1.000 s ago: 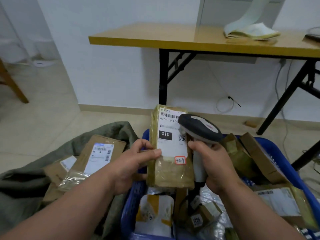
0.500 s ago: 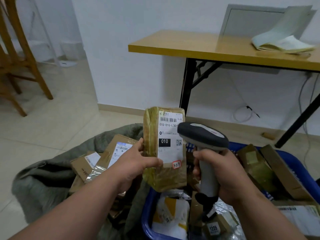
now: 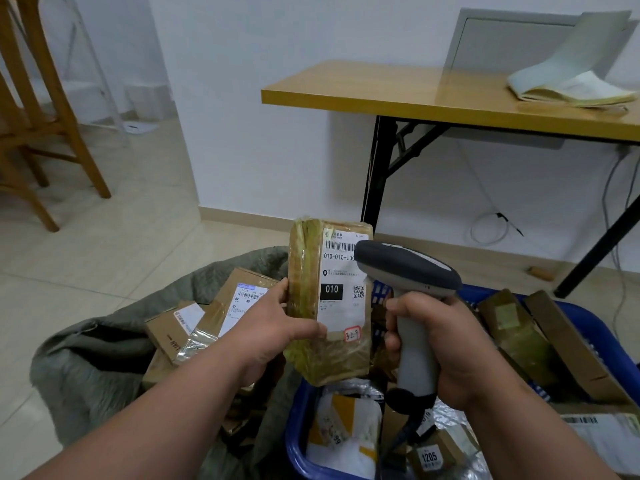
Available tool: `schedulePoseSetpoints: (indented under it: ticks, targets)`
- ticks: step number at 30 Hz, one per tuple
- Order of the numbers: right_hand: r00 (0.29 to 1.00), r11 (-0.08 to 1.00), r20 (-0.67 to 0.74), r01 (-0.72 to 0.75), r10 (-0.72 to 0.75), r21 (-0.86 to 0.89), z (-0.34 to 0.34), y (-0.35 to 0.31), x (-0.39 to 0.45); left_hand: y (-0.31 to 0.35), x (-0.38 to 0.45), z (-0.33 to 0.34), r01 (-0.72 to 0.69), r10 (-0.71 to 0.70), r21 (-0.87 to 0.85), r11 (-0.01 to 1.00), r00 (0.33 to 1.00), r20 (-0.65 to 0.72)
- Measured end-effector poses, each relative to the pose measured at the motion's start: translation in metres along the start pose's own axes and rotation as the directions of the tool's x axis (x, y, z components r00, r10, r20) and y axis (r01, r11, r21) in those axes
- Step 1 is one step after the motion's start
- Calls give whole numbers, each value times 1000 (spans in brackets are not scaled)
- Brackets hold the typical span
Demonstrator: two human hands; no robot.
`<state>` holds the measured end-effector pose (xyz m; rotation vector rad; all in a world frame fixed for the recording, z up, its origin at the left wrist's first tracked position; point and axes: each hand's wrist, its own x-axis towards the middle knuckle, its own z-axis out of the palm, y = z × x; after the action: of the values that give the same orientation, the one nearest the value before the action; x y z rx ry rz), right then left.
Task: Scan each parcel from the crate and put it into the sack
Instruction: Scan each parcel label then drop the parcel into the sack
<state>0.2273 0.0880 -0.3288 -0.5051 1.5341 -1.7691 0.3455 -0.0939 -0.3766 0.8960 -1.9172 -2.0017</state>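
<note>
Parcel in question stood upright in the air between us and the wall, above the near rim of the blue crate, its white label facing us. Our left hand gripped it by the left edge, thumb across the front and fingers curled behind. Our right hand was wrapped round the handle of the scanner, whose head sat just in front of the label's upper right corner.

We judged the parcel light, since one hand held it by the edge without sagging. It looked like a stiff flat cardboard box wound in glossy yellowish tape, so likely slippery; a grip across the narrow edges, clear of the barcode, seemed best. Whether the contents were fragile we could not tell.

More parcels lay in the crate, among them a white and yellow bag. To the left, the grey-green sack slumped open on the tiled floor, several boxes already resting in its mouth. Behind stood a folding table with a yellow tabletop carrying a stack of paper, against a white wall, and a wooden chair at far left.
</note>
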Motion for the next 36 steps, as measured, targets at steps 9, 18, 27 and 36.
schedulePoseSetpoints:
  ticks: [9,18,27,36]
  targets:
    - [999,999,4,-53,53,5,-1,-5,-3,-3,0,1,-3,3,10,1000,1000,-10]
    - [996,996,-85,-29,22,-84,1,0,2,-5,-4,-8,-2,2,2,1000,999,-34]
    - [994,972,-89,-83,64,-220,20,16,13,-5,-16,-57,73,-92,-99,992,975,-204]
    - [985,940,-99,-166,143,-298,49,34,27,-8,-21,-112,103,-83,11,995,861,-502]
